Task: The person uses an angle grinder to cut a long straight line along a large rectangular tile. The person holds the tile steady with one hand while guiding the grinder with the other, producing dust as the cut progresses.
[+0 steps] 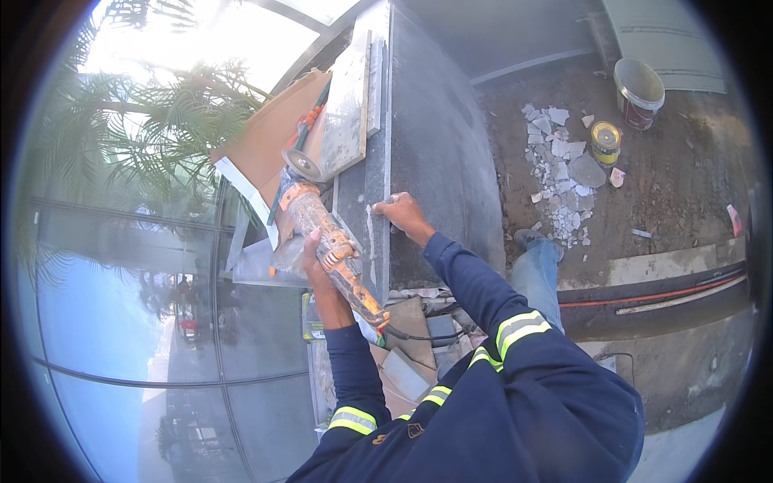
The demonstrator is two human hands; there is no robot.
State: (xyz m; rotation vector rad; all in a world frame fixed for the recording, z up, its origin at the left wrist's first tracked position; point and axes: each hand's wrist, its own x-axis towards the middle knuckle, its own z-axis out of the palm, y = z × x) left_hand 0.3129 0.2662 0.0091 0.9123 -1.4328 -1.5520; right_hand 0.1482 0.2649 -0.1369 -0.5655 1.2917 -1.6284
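Observation:
An orange, dust-covered angle grinder (310, 216) is in my left hand (312, 253), the fingers wrapped round its body. Its round disc (302, 164) points away from me, close to the lower end of a pale tile slab (348, 113). The grinder's black cord (411, 335) trails from the near end. My right hand (405, 214) is closed at the long edge of a dusty dark grey ledge (439, 153), fingertips pressed together. What they pinch, if anything, is too small to make out. A whitish streak (371, 241) runs along the ledge just below those fingertips.
Brown cardboard (270, 133) leans beside the slab near palm leaves (193, 113). Glass panels (137, 298) line the left. Broken tile pieces (560, 173), a yellow can (605, 142) and a bucket (640, 90) stand on the dirt at right. Loose tile offcuts (405, 374) lie near my body.

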